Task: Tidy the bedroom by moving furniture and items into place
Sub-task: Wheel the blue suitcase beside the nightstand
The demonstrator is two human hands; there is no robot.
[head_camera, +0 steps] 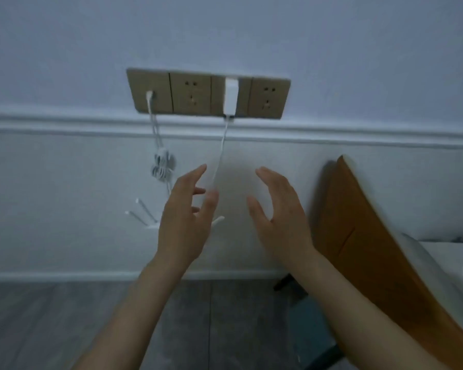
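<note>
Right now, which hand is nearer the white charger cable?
Left. The left hand overlaps the white charger cable at its fingers; the right hand is apart, to the cable's right.

Matt painted wall [332, 49]; brushed tan socket panel [190, 93]; smooth white plastic adapter [231, 98] and cord [221, 153]; glossy brown wooden headboard [364, 222]; grey wood-grain floor [64, 316].

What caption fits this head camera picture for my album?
Both open hands, left hand and right hand, reach toward the white charger plugged into the wall sockets.

A home bedroom: wooden headboard [364, 236] against a panelled wall [64, 196] with sockets [190, 93].
</note>
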